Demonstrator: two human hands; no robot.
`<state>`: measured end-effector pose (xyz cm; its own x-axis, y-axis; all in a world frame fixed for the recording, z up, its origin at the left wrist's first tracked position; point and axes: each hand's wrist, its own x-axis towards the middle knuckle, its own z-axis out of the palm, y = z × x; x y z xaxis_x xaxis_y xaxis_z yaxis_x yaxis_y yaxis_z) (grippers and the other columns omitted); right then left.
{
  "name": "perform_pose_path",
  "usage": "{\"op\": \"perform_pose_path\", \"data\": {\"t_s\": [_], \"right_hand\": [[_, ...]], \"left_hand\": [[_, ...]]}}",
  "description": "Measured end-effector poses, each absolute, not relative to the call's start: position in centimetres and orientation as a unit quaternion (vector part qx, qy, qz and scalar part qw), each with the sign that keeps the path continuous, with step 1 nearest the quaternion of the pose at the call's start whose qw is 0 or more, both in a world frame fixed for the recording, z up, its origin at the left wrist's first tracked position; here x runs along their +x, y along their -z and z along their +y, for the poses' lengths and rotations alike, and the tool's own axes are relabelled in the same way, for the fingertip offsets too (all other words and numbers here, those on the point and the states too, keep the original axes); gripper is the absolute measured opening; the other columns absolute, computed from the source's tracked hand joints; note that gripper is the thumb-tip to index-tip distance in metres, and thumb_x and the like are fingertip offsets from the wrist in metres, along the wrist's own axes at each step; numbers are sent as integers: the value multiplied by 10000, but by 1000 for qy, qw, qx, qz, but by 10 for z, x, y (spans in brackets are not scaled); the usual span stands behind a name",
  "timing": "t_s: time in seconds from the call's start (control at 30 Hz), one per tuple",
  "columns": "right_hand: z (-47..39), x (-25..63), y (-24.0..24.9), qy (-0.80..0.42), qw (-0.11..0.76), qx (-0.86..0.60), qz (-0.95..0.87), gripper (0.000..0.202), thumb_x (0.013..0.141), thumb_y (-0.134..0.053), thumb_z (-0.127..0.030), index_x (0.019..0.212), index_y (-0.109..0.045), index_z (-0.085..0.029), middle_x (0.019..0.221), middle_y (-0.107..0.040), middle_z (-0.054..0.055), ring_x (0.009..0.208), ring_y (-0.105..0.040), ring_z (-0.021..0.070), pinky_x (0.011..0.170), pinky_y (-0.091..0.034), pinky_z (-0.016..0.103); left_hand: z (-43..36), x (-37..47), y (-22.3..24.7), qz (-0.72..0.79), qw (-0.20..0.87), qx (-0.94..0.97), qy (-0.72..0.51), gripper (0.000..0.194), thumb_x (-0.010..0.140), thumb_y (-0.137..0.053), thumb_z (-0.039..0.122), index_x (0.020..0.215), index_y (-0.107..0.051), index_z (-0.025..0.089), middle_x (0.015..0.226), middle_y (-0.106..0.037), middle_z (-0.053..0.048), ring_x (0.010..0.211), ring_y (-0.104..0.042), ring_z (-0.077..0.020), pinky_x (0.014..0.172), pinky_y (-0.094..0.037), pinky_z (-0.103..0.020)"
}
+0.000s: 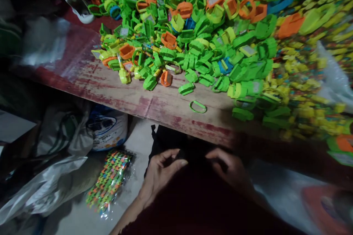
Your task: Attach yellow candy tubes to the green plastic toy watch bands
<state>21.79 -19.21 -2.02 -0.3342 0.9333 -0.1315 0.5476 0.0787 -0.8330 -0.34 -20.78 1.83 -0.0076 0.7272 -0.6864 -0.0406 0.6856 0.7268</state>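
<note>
Below the table's front edge, both hands are at black cloth (168,136) over my lap. My left hand (162,170) is closed, thumb and forefinger pinching a fold of dark fabric. To its right, my right hand (230,167) has its fingers curled on the dark fabric, partly in shadow; its fingertips are hard to make out. Nearest to the hands on the table lies a thin green plastic ring (198,107). Behind it spreads a heap of green plastic watch-like bands (204,51), mixed with orange pieces (168,40) and yellow ones.
Small yellow pieces (298,95) cover the table's right side, with clear plastic (336,73) among them. A white fan (79,7) stands at the back left. On the floor are a clear bag of colourful pieces (110,181), a printed white-blue bag (107,128) and sacks (63,187).
</note>
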Motion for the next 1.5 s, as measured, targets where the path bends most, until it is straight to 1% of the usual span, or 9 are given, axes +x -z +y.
{"op": "perform_pose_path", "data": {"t_s": [0.17, 0.27, 0.4, 0.57, 0.8, 1.03, 1.3, 1.4, 1.5], "right_hand": [[-184, 207, 16, -357, 280, -543, -707, 161, 849, -538, -311, 860, -652, -198, 818, -550, 48, 761, -579, 183, 684, -490, 298], [-182, 201, 13, -363, 319, -534, -693, 185, 889, -529, -276, 1004, -651, -199, 881, -577, 57, 801, -591, 177, 725, -498, 302], [-180, 191, 19, -416, 341, -421, -731, 244, 924, -502, -240, 1111, -652, -198, 1025, -624, 96, 913, -598, 198, 795, -499, 345], [-177, 187, 32, -415, 365, -336, -763, 197, 919, -516, -171, 1033, -676, -177, 823, -670, 62, 711, -571, 159, 676, -486, 332], [-173, 191, 27, -457, 339, -307, -763, 204, 922, -472, -111, 980, -665, -138, 819, -712, 87, 736, -644, 161, 663, -520, 280], [-170, 185, 25, -419, 309, -349, -779, 211, 888, -431, -126, 800, -617, -175, 668, -656, 28, 594, -569, 131, 584, -458, 249], [-176, 183, 27, -423, 281, -466, -725, 141, 802, -443, -148, 680, -492, -202, 622, -541, -9, 565, -496, 115, 543, -392, 224], [-178, 183, 28, -469, 273, -464, -700, 159, 850, -435, -171, 728, -534, -196, 662, -573, -1, 588, -531, 115, 572, -428, 223], [-176, 185, 27, -522, 264, -405, -702, 187, 936, -435, -220, 959, -617, -190, 830, -670, 40, 738, -627, 137, 693, -491, 241]], "left_hand": [[-215, 3, -4, 649, 669, 210, -297, 375, 631, -775, 396, 914, -755, 152, 757, -635, -9, 639, -519, -118, 594, -450, -213], [-215, 4, -1, 639, 675, 223, -293, 346, 636, -785, 385, 899, -766, 161, 748, -639, -7, 652, -532, -123, 606, -457, -213], [-213, 3, -5, 628, 672, 283, -273, 271, 711, -754, 360, 915, -772, 181, 804, -677, -10, 764, -583, -161, 686, -480, -224], [-209, 3, -7, 645, 630, 362, -235, 262, 743, -719, 331, 942, -773, 170, 873, -712, -27, 848, -615, -212, 800, -481, -270], [-211, 3, 0, 649, 615, 388, -223, 236, 756, -704, 330, 919, -762, 169, 853, -704, -21, 837, -624, -210, 786, -481, -253], [-209, 6, -5, 625, 660, 359, -212, 242, 808, -674, 356, 926, -746, 157, 884, -712, -26, 865, -625, -223, 789, -479, -264], [-209, 9, -1, 643, 680, 249, -251, 351, 684, -767, 394, 925, -749, 139, 818, -682, -37, 697, -603, -158, 636, -478, -229], [-210, 8, -1, 650, 668, 258, -255, 341, 713, -749, 413, 922, -735, 143, 824, -690, -45, 717, -610, -158, 650, -482, -228], [-209, 7, 1, 637, 674, 266, -265, 353, 698, -760, 432, 894, -729, 139, 837, -701, -54, 760, -624, -171, 685, -493, -241]]}}
